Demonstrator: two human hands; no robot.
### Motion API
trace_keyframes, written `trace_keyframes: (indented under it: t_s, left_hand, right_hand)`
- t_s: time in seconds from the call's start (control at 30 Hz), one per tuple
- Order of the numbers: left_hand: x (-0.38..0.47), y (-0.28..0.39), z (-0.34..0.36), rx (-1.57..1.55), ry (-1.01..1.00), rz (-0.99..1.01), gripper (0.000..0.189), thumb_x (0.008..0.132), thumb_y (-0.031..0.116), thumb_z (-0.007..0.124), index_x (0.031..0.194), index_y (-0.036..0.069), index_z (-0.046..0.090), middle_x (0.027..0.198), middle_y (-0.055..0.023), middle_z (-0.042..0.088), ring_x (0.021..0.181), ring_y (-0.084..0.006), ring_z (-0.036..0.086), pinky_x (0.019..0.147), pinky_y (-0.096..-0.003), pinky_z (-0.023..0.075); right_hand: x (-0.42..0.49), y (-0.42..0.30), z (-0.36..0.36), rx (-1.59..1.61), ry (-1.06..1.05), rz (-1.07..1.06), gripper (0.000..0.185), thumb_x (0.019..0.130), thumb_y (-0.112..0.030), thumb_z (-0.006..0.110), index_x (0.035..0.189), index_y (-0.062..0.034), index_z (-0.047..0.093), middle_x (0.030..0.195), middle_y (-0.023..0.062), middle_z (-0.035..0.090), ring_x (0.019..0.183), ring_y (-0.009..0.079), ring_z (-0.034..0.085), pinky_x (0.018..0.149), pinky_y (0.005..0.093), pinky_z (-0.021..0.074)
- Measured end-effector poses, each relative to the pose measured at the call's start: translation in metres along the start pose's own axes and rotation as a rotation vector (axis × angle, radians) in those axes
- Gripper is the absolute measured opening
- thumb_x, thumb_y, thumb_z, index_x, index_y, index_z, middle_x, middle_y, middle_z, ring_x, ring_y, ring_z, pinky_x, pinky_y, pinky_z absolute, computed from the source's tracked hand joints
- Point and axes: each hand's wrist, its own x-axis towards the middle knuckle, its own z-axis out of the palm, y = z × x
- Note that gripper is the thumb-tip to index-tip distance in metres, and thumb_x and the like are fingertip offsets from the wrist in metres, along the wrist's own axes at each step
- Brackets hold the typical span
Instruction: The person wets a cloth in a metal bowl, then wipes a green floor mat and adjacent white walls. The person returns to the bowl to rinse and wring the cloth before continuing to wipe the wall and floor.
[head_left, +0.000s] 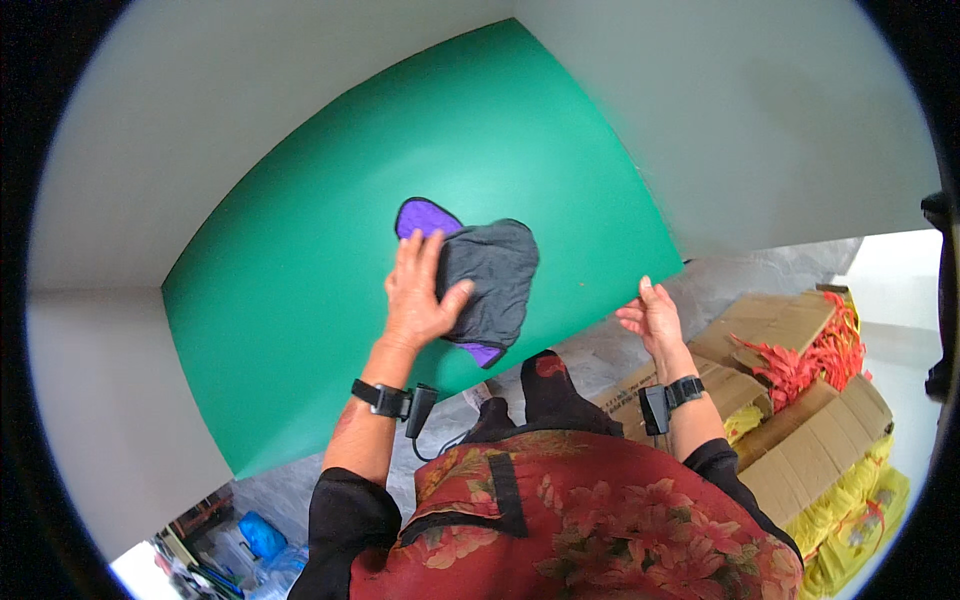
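A piece of purple cloth with black edging lies on the green tabletop. Over its middle is a creased dark grey cloth, so the purple shows only at the upper left and at the bottom. Whether the two pieces are joined, I cannot tell. My left hand rests palm down on the left side of the cloths, fingers spread, with the thumb on the grey one. At the table's front edge, my right hand has its thumb up and fingers bent; no held thing shows in it.
Grey walls border the table at the back and sides. To the right on the floor, open cardboard boxes stand with red strips and yellow bags. A blue bag lies among clutter at lower left.
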Motion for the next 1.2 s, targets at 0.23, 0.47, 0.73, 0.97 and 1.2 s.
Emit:
trace_keyframes:
  t_s: [0.23,0.47,0.73,0.97,1.2]
  left_hand:
    - [0.062,0.046,0.05,0.315,-0.037,0.17,0.074,0.082,0.061,0.065,0.146,0.027,0.048,0.158,-0.0156,0.031,0.146,-0.0424,0.023,0.107,-0.073,0.0221]
    - [0.136,0.135,0.109,0.24,-0.024,0.336,0.066,0.084,0.054,0.066,0.142,0.027,0.051,0.157,-0.0151,0.033,0.146,-0.0403,0.023,0.109,-0.0704,0.0225]
    - [0.112,0.199,0.143,0.135,-0.2,0.598,0.061,0.084,0.048,0.068,0.138,0.023,0.056,0.155,-0.0133,0.037,0.146,-0.0402,0.025,0.113,-0.0656,0.022]
    - [0.064,0.185,0.136,0.169,-0.382,0.873,0.046,0.077,0.031,0.073,0.122,0.022,0.068,0.152,-0.0082,0.041,0.145,-0.0343,0.029,0.117,-0.059,0.0239]
    - [0.006,0.127,0.108,0.068,-0.267,0.764,0.047,0.075,0.024,0.072,0.122,0.023,0.067,0.149,-0.0058,0.046,0.144,-0.0304,0.033,0.114,-0.0632,0.0236]
  right_hand:
    - [-0.002,-0.001,0.003,0.019,-0.05,0.007,0.038,0.097,-0.043,0.061,0.107,-0.0079,0.05,0.08,0.0076,0.064,0.067,0.0178,0.07,0.053,0.0257,0.0552]
    - [0.003,0.009,0.0,0.066,-0.095,0.006,0.038,0.098,-0.044,0.061,0.105,-0.0086,0.05,0.084,0.0091,0.066,0.067,0.019,0.07,0.056,0.0266,0.0547]
    - [0.012,0.032,-0.014,0.404,-0.208,0.099,0.018,0.105,-0.021,0.042,0.114,-0.0062,0.048,0.128,0.021,0.058,0.107,0.0327,0.066,0.085,0.048,0.0577]
    - [0.01,0.057,-0.035,0.527,-0.192,0.259,0.028,0.097,-0.014,0.041,0.121,-0.0026,0.052,0.125,0.0158,0.061,0.113,0.0312,0.062,0.098,0.0566,0.0469]
    - [-0.018,0.081,-0.023,0.27,-0.187,0.322,0.024,0.099,-0.013,0.042,0.118,-0.0026,0.053,0.113,0.0209,0.064,0.101,0.0354,0.067,0.08,0.0468,0.0564]
